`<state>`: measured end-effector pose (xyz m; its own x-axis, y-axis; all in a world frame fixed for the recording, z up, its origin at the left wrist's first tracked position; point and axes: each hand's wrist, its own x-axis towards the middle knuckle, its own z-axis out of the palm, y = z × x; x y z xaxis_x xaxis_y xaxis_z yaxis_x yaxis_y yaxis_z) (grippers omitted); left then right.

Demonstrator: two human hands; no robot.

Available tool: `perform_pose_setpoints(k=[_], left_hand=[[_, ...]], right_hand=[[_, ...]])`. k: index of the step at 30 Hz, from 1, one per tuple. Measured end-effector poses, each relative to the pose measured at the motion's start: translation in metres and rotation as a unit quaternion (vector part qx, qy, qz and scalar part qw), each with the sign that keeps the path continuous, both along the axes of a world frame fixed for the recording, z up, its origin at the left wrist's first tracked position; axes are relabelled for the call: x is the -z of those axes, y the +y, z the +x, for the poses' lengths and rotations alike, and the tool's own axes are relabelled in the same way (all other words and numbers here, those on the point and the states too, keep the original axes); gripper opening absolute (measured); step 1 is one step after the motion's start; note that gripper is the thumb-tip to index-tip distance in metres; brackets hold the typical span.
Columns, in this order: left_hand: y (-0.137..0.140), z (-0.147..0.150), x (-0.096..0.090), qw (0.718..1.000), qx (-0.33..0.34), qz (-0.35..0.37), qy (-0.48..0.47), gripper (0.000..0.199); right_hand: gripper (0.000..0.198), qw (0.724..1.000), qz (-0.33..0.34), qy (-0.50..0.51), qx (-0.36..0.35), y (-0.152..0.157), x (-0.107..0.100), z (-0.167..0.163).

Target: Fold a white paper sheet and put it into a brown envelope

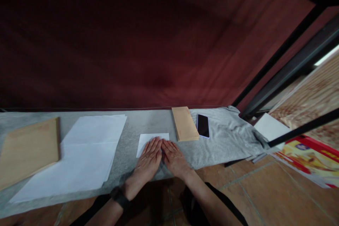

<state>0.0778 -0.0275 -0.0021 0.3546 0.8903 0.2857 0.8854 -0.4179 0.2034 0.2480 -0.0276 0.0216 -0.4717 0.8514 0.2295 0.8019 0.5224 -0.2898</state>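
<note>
My left hand (146, 164) and my right hand (174, 158) lie flat, palms down and side by side, on a small folded white paper (148, 138) near the front edge of a table covered in grey cloth (227, 137). The fingers are straight and close together and press on the paper; neither hand grips anything. A dark band sits on my left wrist. Just right of my right hand lies a stack of tan envelopes (184, 123), with a black phone (203, 125) beside it.
A stack of large white sheets (84, 152) lies to the left, and a big tan envelope (28, 150) at the far left. A dark red curtain hangs behind the table. Black metal bars and a colourful box (307, 157) stand at right over a tiled floor.
</note>
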Motion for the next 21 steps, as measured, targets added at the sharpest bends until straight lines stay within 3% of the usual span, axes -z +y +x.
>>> perform_pose_setpoints(k=[4,9,17,21], left_hand=[[0.005,0.005,-0.014,0.996,0.082,-0.045,0.0,0.053],[0.013,0.002,-0.023,0.989,0.12,-0.084,0.001,0.05],[0.018,0.006,-0.024,0.991,0.114,-0.067,0.023,0.052],[0.023,0.01,-0.021,0.995,0.058,-0.068,0.033,0.051]], right_hand=[[0.052,1.0,0.004,-0.018,-0.019,-0.009,0.0,0.007],[0.059,0.999,0.011,-0.03,-0.031,-0.03,0.006,0.009],[0.06,0.998,0.032,-0.032,-0.031,-0.037,0.008,0.004],[0.059,0.999,0.031,-0.028,-0.024,-0.041,0.009,0.002]])
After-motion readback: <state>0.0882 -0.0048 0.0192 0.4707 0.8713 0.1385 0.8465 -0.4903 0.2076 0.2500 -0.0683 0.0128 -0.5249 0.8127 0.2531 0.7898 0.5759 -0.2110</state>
